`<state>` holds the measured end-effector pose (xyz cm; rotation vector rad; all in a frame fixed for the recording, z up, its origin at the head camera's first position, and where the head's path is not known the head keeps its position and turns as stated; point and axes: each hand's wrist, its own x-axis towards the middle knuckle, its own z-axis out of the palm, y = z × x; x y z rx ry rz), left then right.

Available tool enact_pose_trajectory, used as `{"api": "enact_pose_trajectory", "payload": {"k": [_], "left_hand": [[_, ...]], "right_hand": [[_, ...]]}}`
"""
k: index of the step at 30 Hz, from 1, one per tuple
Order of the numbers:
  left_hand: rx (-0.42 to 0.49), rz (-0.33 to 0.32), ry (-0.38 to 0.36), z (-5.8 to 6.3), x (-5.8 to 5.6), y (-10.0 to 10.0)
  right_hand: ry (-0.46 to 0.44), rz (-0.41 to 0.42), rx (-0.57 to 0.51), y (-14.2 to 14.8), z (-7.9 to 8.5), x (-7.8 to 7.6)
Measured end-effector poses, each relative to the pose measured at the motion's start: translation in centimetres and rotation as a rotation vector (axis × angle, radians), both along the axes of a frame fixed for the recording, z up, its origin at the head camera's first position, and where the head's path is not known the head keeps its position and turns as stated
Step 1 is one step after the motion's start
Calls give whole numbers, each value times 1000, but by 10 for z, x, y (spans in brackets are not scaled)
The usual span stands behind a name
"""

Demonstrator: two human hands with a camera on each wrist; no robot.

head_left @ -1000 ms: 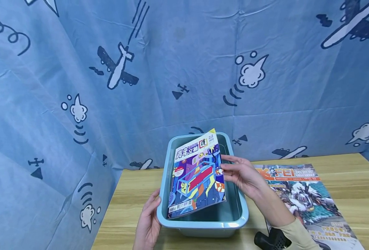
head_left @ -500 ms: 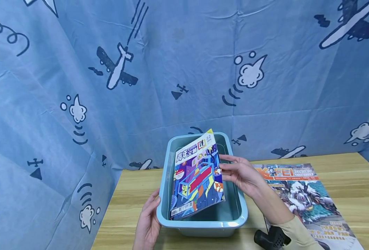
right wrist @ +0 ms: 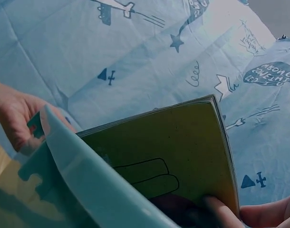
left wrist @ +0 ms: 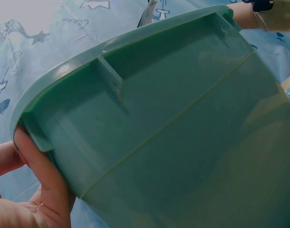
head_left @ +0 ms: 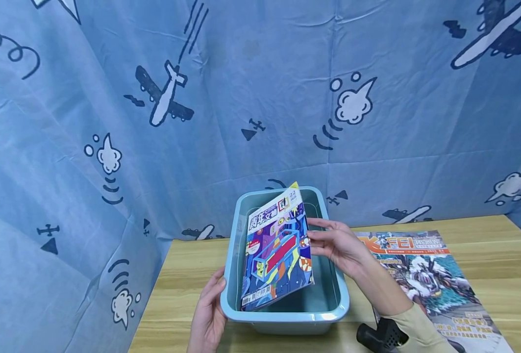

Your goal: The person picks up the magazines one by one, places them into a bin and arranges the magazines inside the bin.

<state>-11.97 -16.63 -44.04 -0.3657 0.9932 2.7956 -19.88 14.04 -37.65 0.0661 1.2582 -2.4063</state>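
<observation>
A light-blue plastic bin (head_left: 286,317) stands on the wooden table in the head view. My left hand (head_left: 210,311) grips its left rim; the left wrist view shows fingers (left wrist: 40,161) under the lip, against the outer wall. Partly inside the bin, a colourful magazine (head_left: 278,250) leans with its cover up, its top corner near the far rim. My right hand (head_left: 339,247) pinches the magazine's right edge. The right wrist view shows its yellow-green back cover (right wrist: 183,137), with one fingertip blurred against it. The magazine's lower part is hidden behind the rim there.
Right of the bin, a larger magazine (head_left: 436,284) lies flat on the table (head_left: 176,294), partly under my right forearm. A blue curtain (head_left: 260,98) printed with planes hangs behind and to the left. A black wrist device (head_left: 381,336) sits by the right sleeve.
The magazine has shifted slightly left and its cover appears a little narrower, tilting more at its right edge. My right hand has moved slightly left with it. The left hand stays on the rim.
</observation>
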Motion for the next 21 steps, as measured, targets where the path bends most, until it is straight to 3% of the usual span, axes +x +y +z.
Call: {"api": "enact_pose_trajectory", "payload": {"k": [9, 21], "left_hand": [[-19, -35, 60, -1, 0, 0], [5, -35, 63, -1, 1, -1]], "right_hand": [[155, 108, 15, 10, -3, 3], [176, 116, -45, 24, -3, 3]]}}
